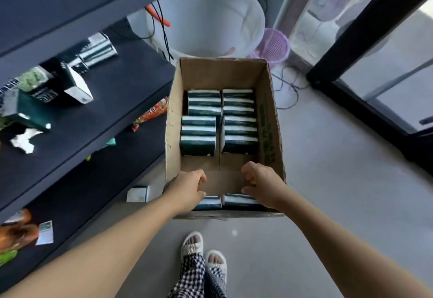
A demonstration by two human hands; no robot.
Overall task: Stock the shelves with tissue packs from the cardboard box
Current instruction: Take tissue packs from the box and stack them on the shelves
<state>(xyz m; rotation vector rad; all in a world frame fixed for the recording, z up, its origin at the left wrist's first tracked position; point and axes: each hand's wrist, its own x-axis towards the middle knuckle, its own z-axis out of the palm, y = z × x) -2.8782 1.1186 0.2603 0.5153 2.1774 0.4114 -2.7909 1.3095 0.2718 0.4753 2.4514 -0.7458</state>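
Reaching into the cardboard box, the left hand and right hand hover over its near end with fingers loosely curled and holding nothing; each sits just above 1 of the 2 tissue packs lying against the near wall. The step in hand looks like the pick-up. Next, each hand needs to drop a little and close round the pack below it, then lift clear of the box wall and swing left to the shelf.

Beyond a bare strip of box floor stand 4 stacks of packs, each showing about 3 edges, so roughly 12 there and 14 in all, though lower layers are hidden. On the shelf lie about 4 packs, blurred.
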